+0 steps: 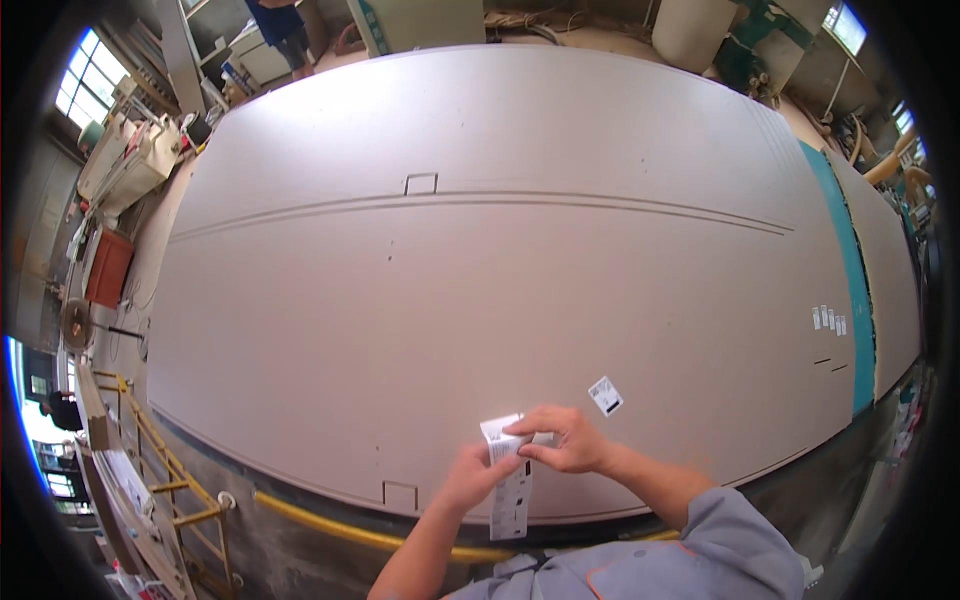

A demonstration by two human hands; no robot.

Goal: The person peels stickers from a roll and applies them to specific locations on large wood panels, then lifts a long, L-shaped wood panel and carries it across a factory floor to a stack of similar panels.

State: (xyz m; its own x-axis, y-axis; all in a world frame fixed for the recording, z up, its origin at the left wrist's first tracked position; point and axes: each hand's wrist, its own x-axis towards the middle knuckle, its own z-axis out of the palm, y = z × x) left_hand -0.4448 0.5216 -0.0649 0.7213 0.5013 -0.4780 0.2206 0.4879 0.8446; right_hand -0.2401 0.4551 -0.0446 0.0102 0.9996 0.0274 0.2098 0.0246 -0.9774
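Grey shirt (660, 572) nearest, at board's (450, 330) near edge. Strip (509, 512) of labels at hands, over that edge, lower end toward shirt. Probably light, limp, easily creased; best pinched by side edges. Left hand (476, 480) nearly closed, grasping strip's left side. Right hand (572, 440) half curled, fingertips at strip's upper part; whether pinching, cannot tell. Beyond, single label (606, 397) flat on board; small labels (829, 320) at right.
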